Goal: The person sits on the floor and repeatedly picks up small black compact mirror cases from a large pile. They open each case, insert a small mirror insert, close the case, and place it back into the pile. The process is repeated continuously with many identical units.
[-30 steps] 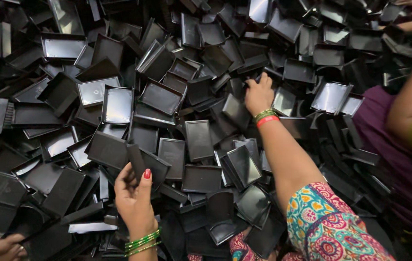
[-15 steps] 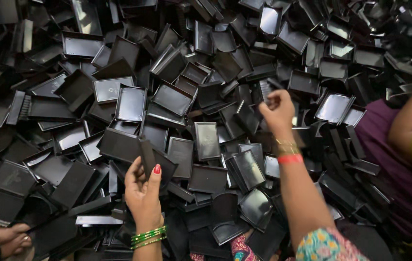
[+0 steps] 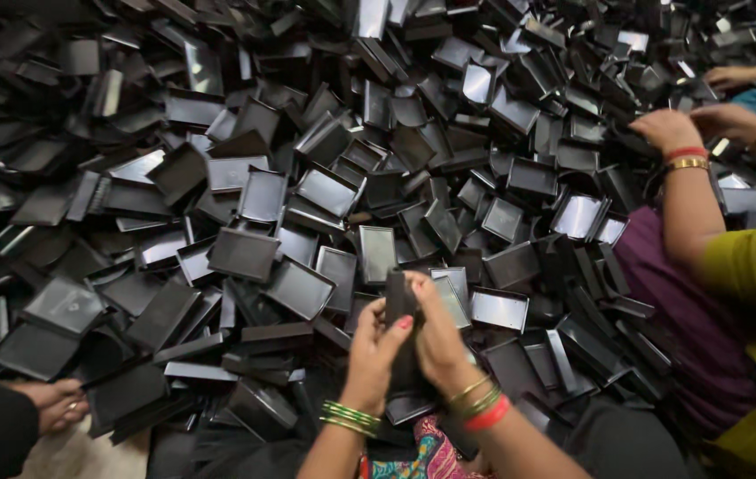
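A stack of black plastic trays point(image 3: 397, 306) stands on edge at bottom centre, held between both my hands. My left hand point(image 3: 375, 355), with green bangles at the wrist, grips it from the left, thumb up against its side. My right hand point(image 3: 438, 333), with gold and red bangles, wraps it from the right, fingers over the top. Just beyond them spreads a large heap of loose black rectangular trays point(image 3: 325, 191), lying flat, tilted and overlapping.
At the right sits another person in purple and yellow clothes point(image 3: 733, 302), with hands point(image 3: 666, 129) reaching into the heap. A further hand point(image 3: 733, 75) shows at top right. A bare foot point(image 3: 50, 404) rests at bottom left.
My right hand has come back from the heap, where it picked up a tray, to meet my left hand at the held stack. The view has shifted.
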